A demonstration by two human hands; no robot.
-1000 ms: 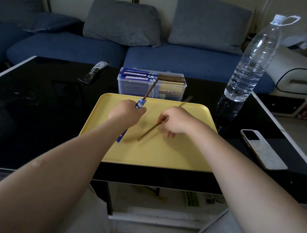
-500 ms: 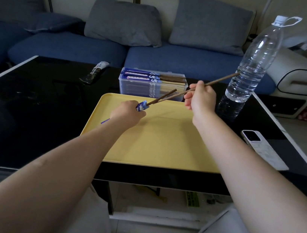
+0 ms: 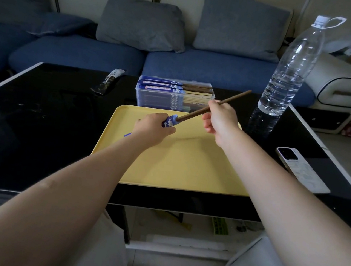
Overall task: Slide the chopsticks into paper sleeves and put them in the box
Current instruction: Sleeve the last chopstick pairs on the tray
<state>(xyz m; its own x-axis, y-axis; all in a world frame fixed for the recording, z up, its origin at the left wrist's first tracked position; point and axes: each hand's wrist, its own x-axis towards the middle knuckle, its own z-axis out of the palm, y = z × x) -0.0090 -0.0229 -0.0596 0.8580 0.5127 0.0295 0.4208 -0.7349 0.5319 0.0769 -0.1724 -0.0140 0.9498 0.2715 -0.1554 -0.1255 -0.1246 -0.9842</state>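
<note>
My left hand (image 3: 152, 127) grips a blue paper sleeve (image 3: 171, 121) above the yellow tray (image 3: 187, 168); the sleeve's tail shows below my wrist. My right hand (image 3: 219, 118) pinches brown chopsticks (image 3: 233, 98), whose lower ends sit inside the sleeve's mouth while the upper ends point up to the right. Whether both sticks are inside I cannot tell. Behind the tray stands a clear plastic box (image 3: 175, 94) stacked with sleeved chopsticks.
A tall water bottle (image 3: 292, 65) stands right of the box. A white phone (image 3: 300, 168) lies at the table's right edge. A dark wrapper (image 3: 108, 80) lies at the far left of the black table (image 3: 36, 124). A blue sofa is behind.
My right hand picked a chopstick off the tray, lifted it and brought it to the sleeve's mouth; the stick now goes deeper in. My left hand stayed nearly still.
</note>
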